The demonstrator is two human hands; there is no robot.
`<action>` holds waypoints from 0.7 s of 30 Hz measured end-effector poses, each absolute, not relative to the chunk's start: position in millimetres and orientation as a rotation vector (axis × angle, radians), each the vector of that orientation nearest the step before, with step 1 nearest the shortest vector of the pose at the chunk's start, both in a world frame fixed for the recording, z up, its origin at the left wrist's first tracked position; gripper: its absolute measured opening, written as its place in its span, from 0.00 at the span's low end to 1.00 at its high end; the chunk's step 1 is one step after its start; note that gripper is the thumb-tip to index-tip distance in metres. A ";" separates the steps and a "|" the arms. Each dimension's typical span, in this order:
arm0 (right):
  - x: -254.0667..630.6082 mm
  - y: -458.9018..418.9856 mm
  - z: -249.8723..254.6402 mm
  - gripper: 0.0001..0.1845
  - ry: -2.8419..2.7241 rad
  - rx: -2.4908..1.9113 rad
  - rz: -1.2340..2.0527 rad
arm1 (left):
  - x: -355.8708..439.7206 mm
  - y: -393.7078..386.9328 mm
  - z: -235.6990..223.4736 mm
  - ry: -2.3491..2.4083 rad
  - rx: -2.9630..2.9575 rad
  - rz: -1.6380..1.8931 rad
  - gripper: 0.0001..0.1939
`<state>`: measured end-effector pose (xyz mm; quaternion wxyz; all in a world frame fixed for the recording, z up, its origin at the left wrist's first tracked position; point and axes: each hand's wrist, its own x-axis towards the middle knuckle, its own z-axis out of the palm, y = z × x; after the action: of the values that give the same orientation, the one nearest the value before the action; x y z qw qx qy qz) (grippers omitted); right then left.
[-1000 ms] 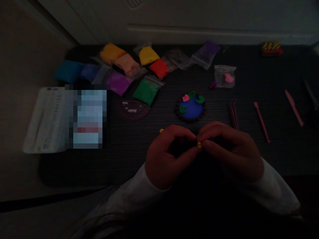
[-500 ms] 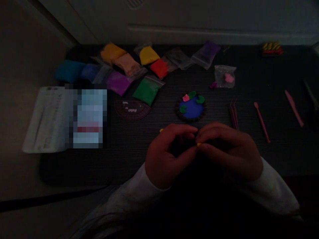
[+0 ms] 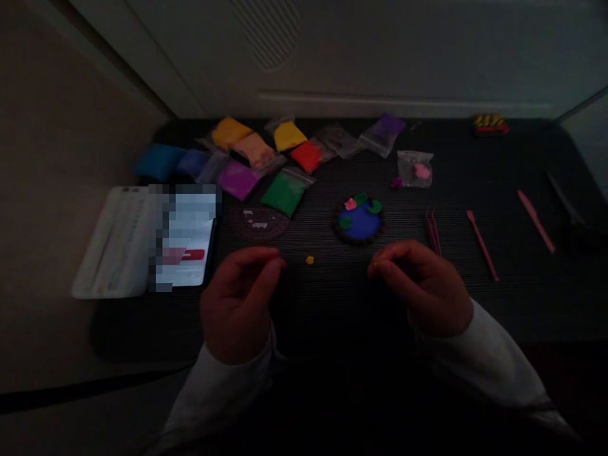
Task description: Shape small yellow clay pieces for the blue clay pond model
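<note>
A small lump of yellow clay (image 3: 310, 260) lies on the dark table between my hands. My right hand (image 3: 422, 288) is closed in a pinch, with a tiny trace of yellow clay showing at its fingertips. To the left, my left hand (image 3: 240, 304) has thumb and forefinger pressed together; whatever may be in them is hidden. Beyond the hands sits a round clay pond (image 3: 361, 223), blue inside a dark beaded rim, with green lily pads (image 3: 375, 207) and a pink flower (image 3: 350, 204) on it. Pink tweezers (image 3: 433, 233) lie just past my right hand.
Bags of coloured clay, among them a green one (image 3: 285, 192), spread across the back left. A clear semicircular protractor (image 3: 260, 235) bears whitish scraps. A phone (image 3: 190, 253) rests at the left. Pink tools (image 3: 482, 246) and scissors (image 3: 567, 206) lie at the right.
My hands have parted; the left has moved away to the left, the right slightly right. The yellow lump on the table has come into full view. The camera view has tilted up.
</note>
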<state>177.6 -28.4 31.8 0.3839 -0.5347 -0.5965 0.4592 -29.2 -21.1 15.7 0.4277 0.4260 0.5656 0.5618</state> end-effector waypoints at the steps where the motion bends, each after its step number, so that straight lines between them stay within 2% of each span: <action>1: 177.1 -28.6 31.8 0.03 -1.491 -1.362 1.181 | -35.9 -21.1 14.2 1.429 1.042 1.443 0.08; 7: 174.9 -33.5 29.7 0.09 -1.460 -1.319 1.049 | -47.3 -25.2 14.8 1.591 1.351 1.305 0.09; 12: 172.7 -40.4 22.4 0.05 -1.665 -1.295 0.868 | -27.7 -28.8 23.7 1.503 1.706 1.073 0.08; 17: 170.7 -43.3 16.3 0.04 -1.672 -1.239 0.727 | 1.3 -28.1 25.2 1.293 1.691 1.033 0.07; 21: 171.7 -43.1 14.8 0.06 -1.650 -1.210 0.624 | 15.1 -23.0 22.2 1.179 1.390 0.987 0.06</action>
<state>171.7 -43.1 14.8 0.4805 -0.4962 -0.6764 0.2556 15.1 -23.0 22.2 0.5092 0.5770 0.4897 0.4099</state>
